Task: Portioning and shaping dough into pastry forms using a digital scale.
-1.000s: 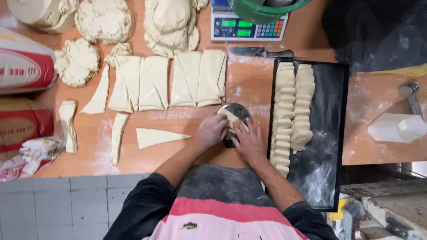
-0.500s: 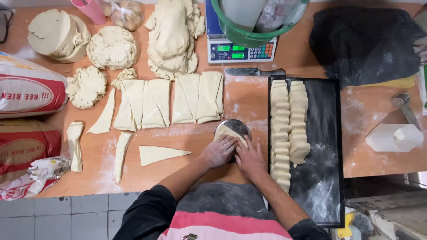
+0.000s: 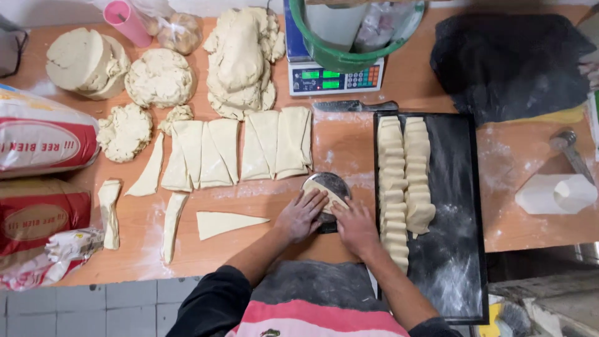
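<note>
My left hand point(image 3: 301, 216) and my right hand point(image 3: 353, 223) press side by side on a piece of pale dough point(image 3: 324, 190) that lies across a small round metal dish point(image 3: 334, 183) on the wooden table. The fingers of both hands curl over the near end of the dough. A loose dough triangle point(image 3: 228, 222) lies just left of my left hand. A black tray point(image 3: 452, 200) with two rows of rolled dough pieces point(image 3: 399, 181) stands right of my right hand.
Cut dough triangles point(image 3: 240, 150) lie in a row behind the hands, with big dough lumps point(image 3: 240, 53) farther back. A scale point(image 3: 337, 78) carries a green bucket point(image 3: 349, 31). Flour sacks point(image 3: 40, 140) sit at left, a knife point(image 3: 352, 106) behind the tray, a white block point(image 3: 555, 193) at right.
The view has shifted, so the table sits lower in the picture. Both hands stay on the dough over the metal dish, working its near end.
</note>
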